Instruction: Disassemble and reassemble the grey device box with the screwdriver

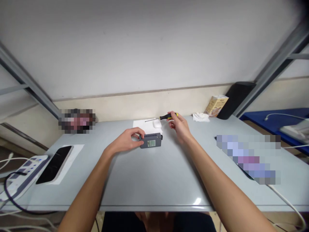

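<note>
Grey box [151,141] pinched by L hand [129,139], screwdriver [165,117] held by R hand [180,127]; box poss. tipped if L grip is loosened.

On the table [149,183], a paper sheet [141,125] is lying just behind the device [154,144], with a case [157,124] sitting on it. The left hand [131,139] is holding the device's left end. Behind and right of the device, the right hand [178,125] is holding a screwdriver [165,117]. Farther right behind the device, a tissue [201,117], a carton [216,105] and a cylinder [236,100] are sitting. Well left of the device, a phone [55,164] is lying.
</note>
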### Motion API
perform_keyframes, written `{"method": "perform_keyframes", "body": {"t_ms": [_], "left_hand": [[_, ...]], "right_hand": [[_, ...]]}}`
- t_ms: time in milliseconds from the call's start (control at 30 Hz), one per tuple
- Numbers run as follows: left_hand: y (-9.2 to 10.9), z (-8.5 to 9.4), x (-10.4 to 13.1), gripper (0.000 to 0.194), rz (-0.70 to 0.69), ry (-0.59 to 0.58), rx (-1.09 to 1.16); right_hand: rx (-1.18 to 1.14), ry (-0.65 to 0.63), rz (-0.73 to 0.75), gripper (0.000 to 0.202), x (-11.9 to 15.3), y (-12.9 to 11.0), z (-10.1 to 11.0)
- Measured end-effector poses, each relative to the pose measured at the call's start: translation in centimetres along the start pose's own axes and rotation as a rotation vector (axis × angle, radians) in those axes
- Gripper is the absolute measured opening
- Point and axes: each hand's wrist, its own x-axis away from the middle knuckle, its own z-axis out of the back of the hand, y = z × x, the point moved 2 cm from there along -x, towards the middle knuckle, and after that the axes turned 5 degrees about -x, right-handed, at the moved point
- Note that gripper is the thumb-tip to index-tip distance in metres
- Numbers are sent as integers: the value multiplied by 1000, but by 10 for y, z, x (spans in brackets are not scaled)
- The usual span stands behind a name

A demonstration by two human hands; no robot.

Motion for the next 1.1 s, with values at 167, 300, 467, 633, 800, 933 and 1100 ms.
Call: {"method": "perform_keyframes", "body": {"t_ms": [167,300,467,633,800,933,1100], "left_hand": [[-18,-7,-7,26,89,73,182],[-32,-18,-13,35,84,149,307],[-39,-34,-17,37,112,98,288],[-36,-39,-16,31,126,74,203],[-33,-40,-17,26,100,77,93],[-27,-37,-15,25,80,65,-46],[-12,-28,-6,71,30,-149,-131]], "right_hand": [[-46,38,-33,56,-3,-1,5],[-75,61,-36,56,-1,-3,5],[-82,63,-42,53,-2,-2,6],[-91,69,-42,54,-4,-1,7],[-100,66,-40,51,-4,-3,6],[-110,69,-43,51,-4,-4,7],[-121,69,-38,50,-5,-5,9]]}}
